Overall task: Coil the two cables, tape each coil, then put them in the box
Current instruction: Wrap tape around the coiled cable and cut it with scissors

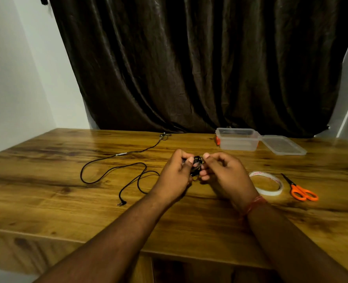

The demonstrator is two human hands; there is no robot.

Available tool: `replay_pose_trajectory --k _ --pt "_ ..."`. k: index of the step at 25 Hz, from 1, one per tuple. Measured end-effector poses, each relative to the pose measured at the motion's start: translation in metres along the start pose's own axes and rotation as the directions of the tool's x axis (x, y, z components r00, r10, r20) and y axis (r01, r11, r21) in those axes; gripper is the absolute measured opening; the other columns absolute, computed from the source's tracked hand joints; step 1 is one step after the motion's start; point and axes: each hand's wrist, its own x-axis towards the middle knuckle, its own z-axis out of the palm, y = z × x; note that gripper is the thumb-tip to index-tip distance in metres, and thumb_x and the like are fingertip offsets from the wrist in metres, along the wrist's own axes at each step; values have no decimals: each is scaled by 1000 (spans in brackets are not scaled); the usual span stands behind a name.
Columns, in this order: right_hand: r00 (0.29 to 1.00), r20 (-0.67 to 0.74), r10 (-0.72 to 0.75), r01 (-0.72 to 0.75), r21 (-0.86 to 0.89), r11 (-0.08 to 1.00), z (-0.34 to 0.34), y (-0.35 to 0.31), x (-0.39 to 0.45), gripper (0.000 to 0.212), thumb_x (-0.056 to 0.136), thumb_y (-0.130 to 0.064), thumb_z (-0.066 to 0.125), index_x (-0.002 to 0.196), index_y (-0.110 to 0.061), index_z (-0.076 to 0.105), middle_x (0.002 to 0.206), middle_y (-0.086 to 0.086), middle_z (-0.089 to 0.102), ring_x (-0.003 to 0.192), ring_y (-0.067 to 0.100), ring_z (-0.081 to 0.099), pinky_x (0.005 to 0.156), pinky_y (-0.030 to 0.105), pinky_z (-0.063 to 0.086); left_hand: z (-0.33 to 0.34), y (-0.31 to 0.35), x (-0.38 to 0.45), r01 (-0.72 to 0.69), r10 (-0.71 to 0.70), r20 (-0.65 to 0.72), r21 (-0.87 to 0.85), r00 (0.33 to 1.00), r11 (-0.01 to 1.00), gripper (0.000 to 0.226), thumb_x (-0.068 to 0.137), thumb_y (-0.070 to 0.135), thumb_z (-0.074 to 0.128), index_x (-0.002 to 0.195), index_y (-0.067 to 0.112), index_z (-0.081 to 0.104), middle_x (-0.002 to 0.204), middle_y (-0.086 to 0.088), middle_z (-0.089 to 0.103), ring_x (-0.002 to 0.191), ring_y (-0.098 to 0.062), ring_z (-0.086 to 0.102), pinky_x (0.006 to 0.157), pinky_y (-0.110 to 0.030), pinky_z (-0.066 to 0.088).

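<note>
Both hands up over the middle of the wooden table (46, 201), working one small black cable coil (196, 166) between them. Left hand (174, 177) has fingers curled and pinching the coil's left side; right hand (224, 174) pinches the right side, thumb on top, fingertips underneath. The coil is held just above the tabletop and mostly hidden by the fingers, so I can't tell how tidy the loops are. Second cable (112, 170) lies loose and uncoiled on the table to the left, jack plug at the near end, earbuds at the far end by the dark curtain (189, 68). Clear plastic box (237, 139) sits open at the far right, orange latch on its side, lid (284, 147) flat on the table touching it. Tape roll (271, 189) is just right of the right wrist, orange-handled scissors (300, 189) beside it, farther right.
</note>
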Motion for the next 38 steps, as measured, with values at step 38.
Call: replay_pose_trajectory --k 38 --pt "919 209 335 -394 440 807 6 -13 -9 13 96 -4 49 90 0 60 72 13 63 62 21 64 58 29 56 6 7 -4 -178 207 -65 305 976 935 5 103 18 45 104 20 49 103 10 57 94 6 53 72 -2 39"
